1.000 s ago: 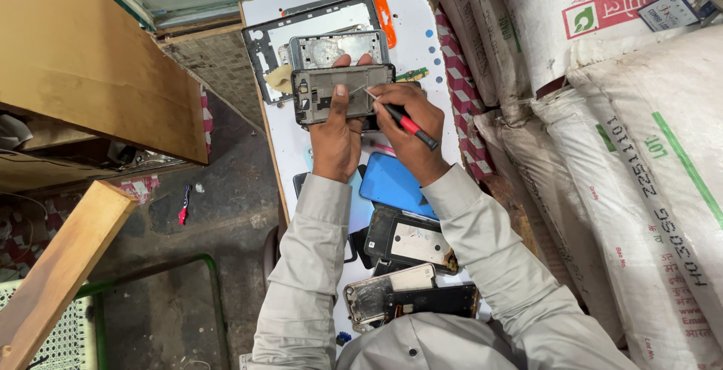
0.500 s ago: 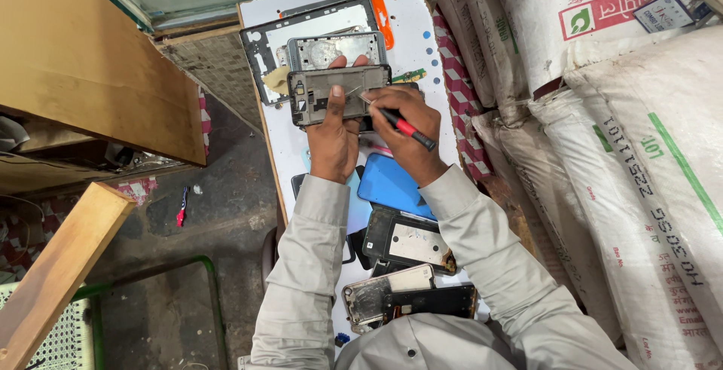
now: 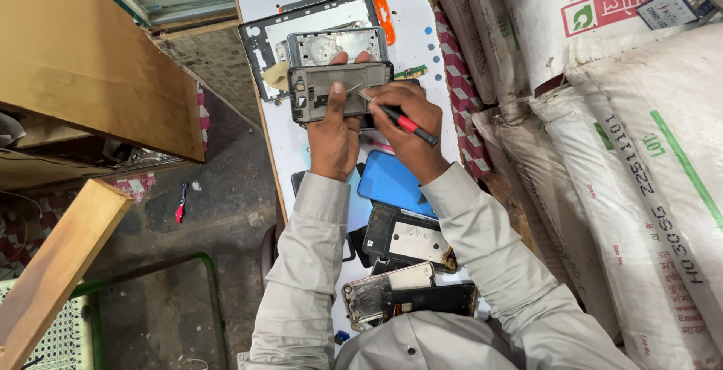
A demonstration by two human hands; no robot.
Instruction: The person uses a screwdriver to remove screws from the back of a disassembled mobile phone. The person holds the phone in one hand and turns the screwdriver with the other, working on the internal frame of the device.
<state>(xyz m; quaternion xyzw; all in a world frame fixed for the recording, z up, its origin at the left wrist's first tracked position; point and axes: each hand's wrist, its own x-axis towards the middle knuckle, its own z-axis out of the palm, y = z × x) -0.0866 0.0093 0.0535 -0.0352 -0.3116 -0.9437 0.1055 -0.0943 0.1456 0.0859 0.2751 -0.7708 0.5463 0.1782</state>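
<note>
My left hand grips a grey phone frame from below, thumb lying on its inner face and fingertips curling over its far edge. My right hand holds a red-and-black screwdriver, its metal tip resting on the frame's right half. Both hands hover over a white board. Just beyond the held frame lie a second silver frame and a larger dark frame. An orange tool lies at the board's far edge.
A blue phone back, a dark open phone body and more phone shells lie on the board near my lap. White sacks are stacked on the right. Wooden panels and a plank stand left; a small red tool lies on the floor.
The hands and the held frame stay in nearly the same place. The screwdriver tip has shifted slightly along the frame.
</note>
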